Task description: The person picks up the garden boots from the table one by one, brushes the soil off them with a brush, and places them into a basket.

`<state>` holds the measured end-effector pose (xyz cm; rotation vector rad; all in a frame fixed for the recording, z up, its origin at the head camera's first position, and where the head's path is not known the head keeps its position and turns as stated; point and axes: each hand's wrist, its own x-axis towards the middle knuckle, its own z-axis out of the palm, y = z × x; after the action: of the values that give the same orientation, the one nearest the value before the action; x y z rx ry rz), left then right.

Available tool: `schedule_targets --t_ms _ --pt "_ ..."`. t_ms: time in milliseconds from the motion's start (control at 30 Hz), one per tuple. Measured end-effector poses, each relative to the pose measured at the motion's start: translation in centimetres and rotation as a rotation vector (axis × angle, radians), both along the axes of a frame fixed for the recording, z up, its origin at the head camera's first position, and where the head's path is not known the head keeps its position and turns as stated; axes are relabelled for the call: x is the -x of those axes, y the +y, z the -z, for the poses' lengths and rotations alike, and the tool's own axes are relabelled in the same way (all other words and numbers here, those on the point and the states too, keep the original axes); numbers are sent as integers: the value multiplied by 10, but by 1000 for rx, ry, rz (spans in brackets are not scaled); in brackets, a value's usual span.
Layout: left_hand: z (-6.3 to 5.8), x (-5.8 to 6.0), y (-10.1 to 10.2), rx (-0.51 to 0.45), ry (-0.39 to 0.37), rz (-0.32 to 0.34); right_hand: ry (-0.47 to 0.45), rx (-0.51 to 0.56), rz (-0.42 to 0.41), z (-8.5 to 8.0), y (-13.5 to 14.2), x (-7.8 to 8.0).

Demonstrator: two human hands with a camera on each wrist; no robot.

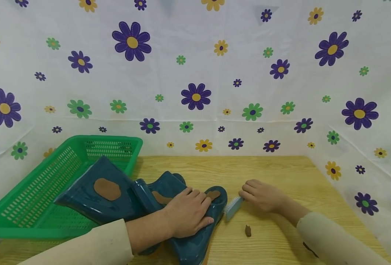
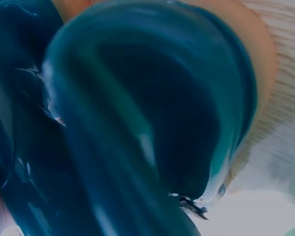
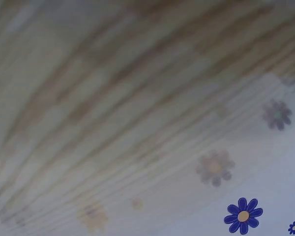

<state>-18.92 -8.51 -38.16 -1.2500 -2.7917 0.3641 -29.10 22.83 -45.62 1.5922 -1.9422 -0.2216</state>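
Dark teal glossy rubber boots (image 1: pixel 192 246) with flat brown patches lie together on the table, their shafts toward the left and partly over the green basket. My left hand (image 1: pixel 188 213) grips the foot part of a boot, fingers over its far side and thumb on the near side. Just right of the boot's toe, my right hand (image 1: pixel 263 197) holds a small light blue-grey brush (image 1: pixel 233 208) by one end. Close-up teal boot rubber (image 2: pixel 137 98) fills most of the left wrist view. Neither the right hand nor the brush shows in the right wrist view.
A green perforated plastic basket (image 1: pixel 59 233) stands at the left, under a boot shaft. On the wood-grain table (image 1: pixel 268 169) a small brown lump (image 1: pixel 248 230) lies near the brush. White flower-printed cloth (image 1: pixel 168 77) encloses the back and sides.
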Motion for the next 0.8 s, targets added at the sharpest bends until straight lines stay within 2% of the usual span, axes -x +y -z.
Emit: schedule_targets --t_ms 200,433,533,667,800 --pt "-16 1 -7 -34 -5 -52 -27 37 -15 -7 8 -2" --pt "-44 2 -38 -114 23 -178 -72 80 -20 -14 4 -10" --pt "-56 1 -55 -142 36 -243 -100 100 -29 -20 -3 -14" --pt "-68 1 -72 -134 102 -379 -127 124 -6 -28 -14 -18" --pt "-69 2 -76 -75 90 -488 -140 143 19 -29 -19 -23"
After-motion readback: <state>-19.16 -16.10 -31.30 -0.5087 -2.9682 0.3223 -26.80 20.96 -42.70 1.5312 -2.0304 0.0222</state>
